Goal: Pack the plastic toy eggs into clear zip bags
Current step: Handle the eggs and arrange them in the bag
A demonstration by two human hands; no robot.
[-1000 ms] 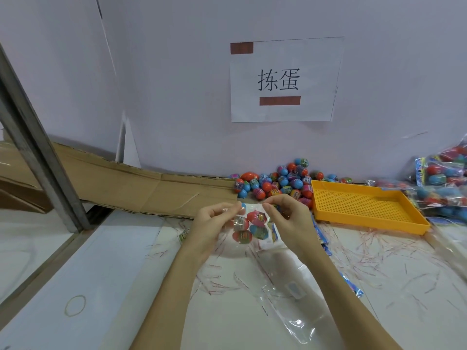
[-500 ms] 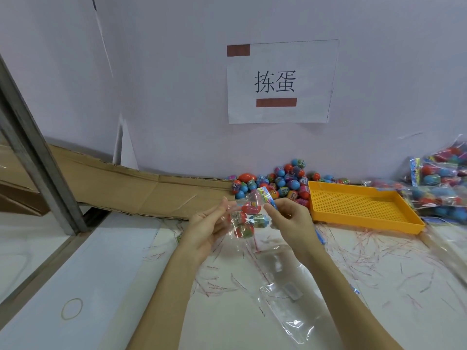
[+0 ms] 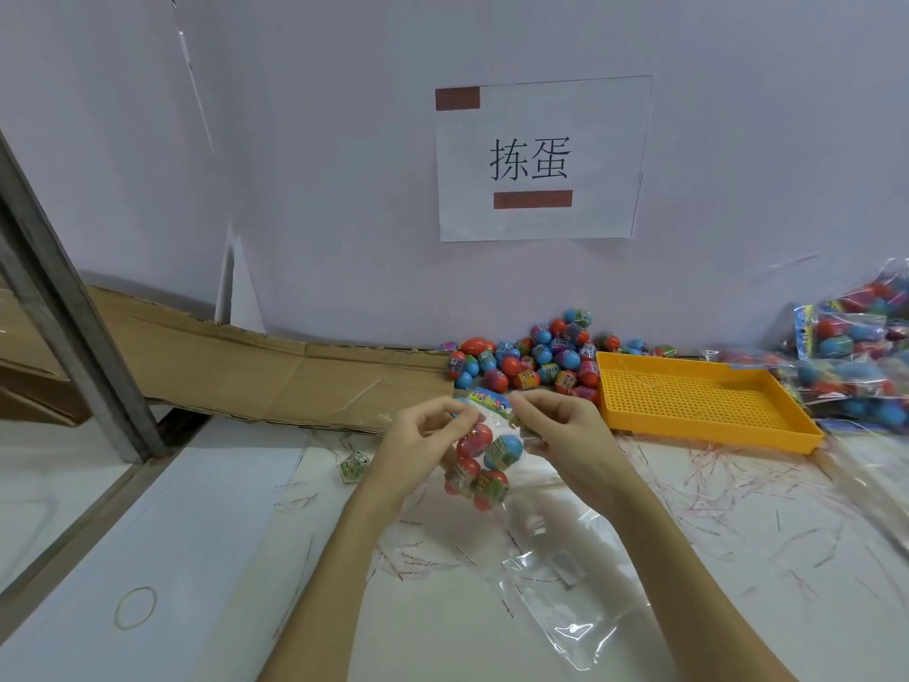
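Observation:
A clear zip bag (image 3: 484, 457) holding several red and blue toy eggs hangs between my hands above the table. My left hand (image 3: 418, 443) pinches the bag's top edge on the left, and my right hand (image 3: 565, 430) pinches it on the right, beside the bag's colourful header card (image 3: 487, 400). A heap of loose toy eggs (image 3: 533, 356) lies against the wall just behind my hands. One loose egg (image 3: 355, 466) lies on the table left of my left wrist.
A yellow perforated tray (image 3: 708, 411) sits at the right. Filled bags (image 3: 856, 356) pile up at the far right. Empty clear bags (image 3: 565, 583) lie on the table under my forearms. Flattened cardboard (image 3: 246, 371) lines the wall at left. A rubber band (image 3: 135, 606) lies near left.
The bag was twisted and tilted between my hands, then hangs upright again with its header card on top. Both hands stay pinched on its top edge.

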